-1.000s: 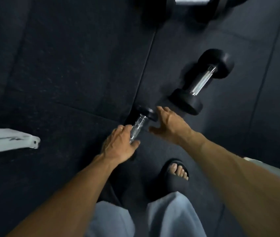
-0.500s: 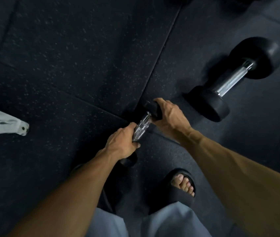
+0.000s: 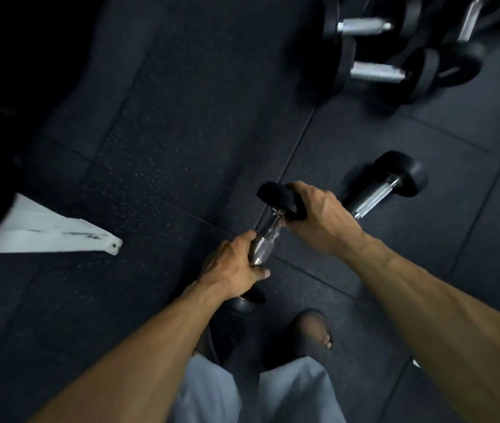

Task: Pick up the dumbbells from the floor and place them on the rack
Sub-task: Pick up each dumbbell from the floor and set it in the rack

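While held dumbbell is two-handed, left hand wrapped round handle, right hand clamped on far head, likely for weight; second dumbbell left on floor, right.

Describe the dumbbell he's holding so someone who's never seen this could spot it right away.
Start at the grey trouser legs at the bottom edge and follow both forearms up to the hands. The held dumbbell runs between them: left hand around its knurled chrome handle, right hand over its far black head. Unlike the bigger dumbbell just beyond and those at the top, it is gripped.
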The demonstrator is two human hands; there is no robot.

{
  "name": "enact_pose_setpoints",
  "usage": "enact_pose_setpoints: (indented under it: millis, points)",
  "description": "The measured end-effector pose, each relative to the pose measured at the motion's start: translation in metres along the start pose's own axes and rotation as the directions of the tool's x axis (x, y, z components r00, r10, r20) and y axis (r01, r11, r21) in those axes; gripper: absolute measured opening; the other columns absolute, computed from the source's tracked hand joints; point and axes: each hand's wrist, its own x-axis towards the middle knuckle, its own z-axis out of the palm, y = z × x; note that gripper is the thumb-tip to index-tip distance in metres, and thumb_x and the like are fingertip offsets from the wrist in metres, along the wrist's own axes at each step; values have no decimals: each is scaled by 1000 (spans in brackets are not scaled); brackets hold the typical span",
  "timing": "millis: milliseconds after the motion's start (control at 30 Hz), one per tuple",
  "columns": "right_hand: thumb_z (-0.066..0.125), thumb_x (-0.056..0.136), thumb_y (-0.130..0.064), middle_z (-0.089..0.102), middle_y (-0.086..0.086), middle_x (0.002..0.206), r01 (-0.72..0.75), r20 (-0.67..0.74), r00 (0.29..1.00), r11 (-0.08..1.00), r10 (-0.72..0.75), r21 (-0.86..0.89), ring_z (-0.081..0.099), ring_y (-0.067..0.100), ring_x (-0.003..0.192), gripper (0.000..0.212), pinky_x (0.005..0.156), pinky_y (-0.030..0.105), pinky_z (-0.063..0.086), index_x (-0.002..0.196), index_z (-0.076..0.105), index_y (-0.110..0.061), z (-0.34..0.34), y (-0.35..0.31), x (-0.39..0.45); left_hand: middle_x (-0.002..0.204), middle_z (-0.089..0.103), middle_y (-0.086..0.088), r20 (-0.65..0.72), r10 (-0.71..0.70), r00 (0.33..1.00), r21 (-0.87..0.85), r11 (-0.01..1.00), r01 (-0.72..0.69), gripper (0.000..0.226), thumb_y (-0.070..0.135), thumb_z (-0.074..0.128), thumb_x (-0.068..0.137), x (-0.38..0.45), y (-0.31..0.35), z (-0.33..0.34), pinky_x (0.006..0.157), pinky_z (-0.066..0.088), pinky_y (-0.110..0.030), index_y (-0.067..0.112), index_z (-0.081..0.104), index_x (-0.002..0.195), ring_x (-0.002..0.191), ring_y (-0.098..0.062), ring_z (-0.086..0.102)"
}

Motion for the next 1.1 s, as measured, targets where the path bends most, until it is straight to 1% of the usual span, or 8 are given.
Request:
enact_pose_setpoints:
  millis: [100,233,433,500,600,767,1033,1100]
  points:
    - [73,80,-27,67,3,105,66,-10,998,998,-66,-3,62,26,101,44,89,43,49,119,54,-24,-63,-51,-20,83,61,11,-49,13,999,-18,1000,-14,40,34,80,71,-51,40,-49,80,53,-37,28,51,99,86,-19,63]
    - [74,81,-25,67,2,109,169,22,986,985,-168,-47,62,24,103,50,91,42,49,126,52,-24,-150,-127,-42,77,58,13,-149,28,988,-54,998,-36,39,37,80,69,-120,92,-117,73,50,-34,31,45,84,81,-17,61]
    - [73,81,-24,67,-4,102,361,107,931,923,-349,-133,62,18,97,47,86,35,50,123,52,-26,-258,-256,-50,81,64,12,-315,25,949,-193,977,-90,37,37,81,67,-206,145,-218,76,51,-33,31,50,87,80,-9,61]
    - [72,82,-24,66,-5,102,419,137,906,892,-400,-168,61,18,97,46,87,35,49,123,52,-26,-283,-300,-48,82,63,12,-378,20,926,-218,970,-110,38,37,81,67,-227,154,-252,70,48,-28,30,50,87,78,-7,60]
    - [71,81,-26,66,-4,102,498,155,866,842,-475,-206,61,21,97,40,87,42,50,117,53,-26,-308,-364,-38,82,60,13,-451,12,893,-236,963,-132,40,37,82,67,-251,158,-303,60,38,-21,29,50,89,77,-6,56]
    - [70,81,-22,67,3,101,596,170,803,762,-572,-254,62,26,97,39,85,45,49,117,54,-22,-329,-459,-8,86,64,11,-501,-14,865,-271,952,-142,46,38,84,64,-269,144,-390,74,50,-29,25,53,96,81,-8,61]
    - [72,79,-25,68,3,103,678,195,735,690,-650,-254,64,26,96,44,84,38,51,119,54,-24,-354,-586,49,77,60,8,-620,-97,779,-278,955,-102,43,37,85,63,-285,123,-514,62,42,-27,24,52,87,72,-11,58]
    - [74,78,-27,68,1,104,699,223,715,668,-662,-256,63,24,98,44,85,38,51,118,55,-25,-358,-614,65,78,61,7,-631,-124,766,-304,948,-97,43,37,85,63,-288,119,-538,64,46,-29,23,53,88,72,-11,59]
